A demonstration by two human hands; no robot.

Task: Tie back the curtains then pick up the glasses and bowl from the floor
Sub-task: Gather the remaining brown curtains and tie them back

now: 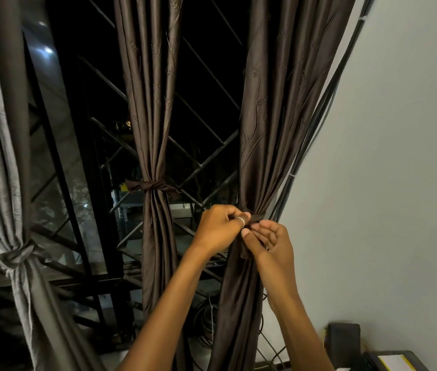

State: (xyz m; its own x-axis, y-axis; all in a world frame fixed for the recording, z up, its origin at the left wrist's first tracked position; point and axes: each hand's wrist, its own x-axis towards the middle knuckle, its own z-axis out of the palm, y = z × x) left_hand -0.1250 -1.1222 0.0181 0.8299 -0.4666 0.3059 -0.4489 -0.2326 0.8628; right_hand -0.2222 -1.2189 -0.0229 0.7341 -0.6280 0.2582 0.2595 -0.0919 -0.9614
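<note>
A: Where is there free room around the right curtain [273,103]?

B: On its left side. An open gap goes across to the middle curtain [150,103], but the window grille [204,84] closes it behind.

A: And on the right side?

B: Very narrow. Black cables [319,116] run down just beside the fabric, along the wall [399,129].

A: In front?

B: The left hand [220,228] and right hand [268,239] pinch the tie band [255,218] there. Lower, a dark box [344,336] stands at the wall.

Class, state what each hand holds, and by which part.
The left hand pinches the tie-back band at its knot on the right curtain; the right hand pinches the band's hanging end.
</note>
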